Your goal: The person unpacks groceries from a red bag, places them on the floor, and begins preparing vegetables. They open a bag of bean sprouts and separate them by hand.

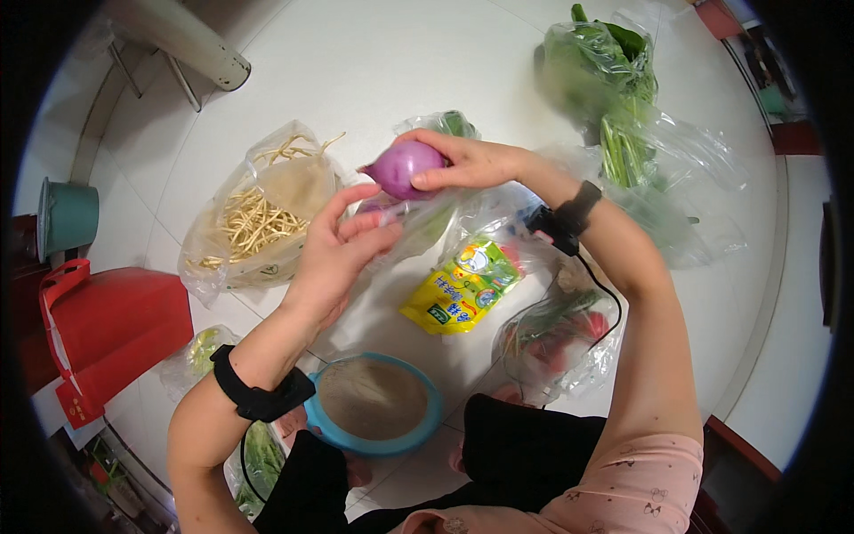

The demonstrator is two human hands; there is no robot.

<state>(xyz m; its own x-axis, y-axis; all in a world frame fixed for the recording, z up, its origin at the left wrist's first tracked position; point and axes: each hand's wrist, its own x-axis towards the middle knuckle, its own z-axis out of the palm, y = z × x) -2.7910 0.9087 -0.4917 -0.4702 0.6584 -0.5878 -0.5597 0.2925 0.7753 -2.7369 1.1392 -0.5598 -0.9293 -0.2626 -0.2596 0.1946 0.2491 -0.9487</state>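
My right hand [470, 162] grips a purple onion [405, 168] from its right side, thumb in front, above the tiled floor. Close to the onion's lower left is my left hand [350, 233], its fingers curled and apart; whether it pinches the thin clear plastic beside them cannot be told. Beneath the onion lies a clear plastic bag [427, 230] with something purple inside, partly covered by the left fingers. A yellow and green seasoning pouch [465, 287] lies below the hands. At the left, an open plastic bag holds long pale bean-like strands [260, 223].
Bagged leafy greens [600, 67] lie at the upper right. A blue-rimmed round sieve or basin [437, 407] sits by my feet, near a bag with red items [557, 344]. A red bag [127, 327] and green bin [70, 213] stand left; a thick pole [193, 47] is upper left.
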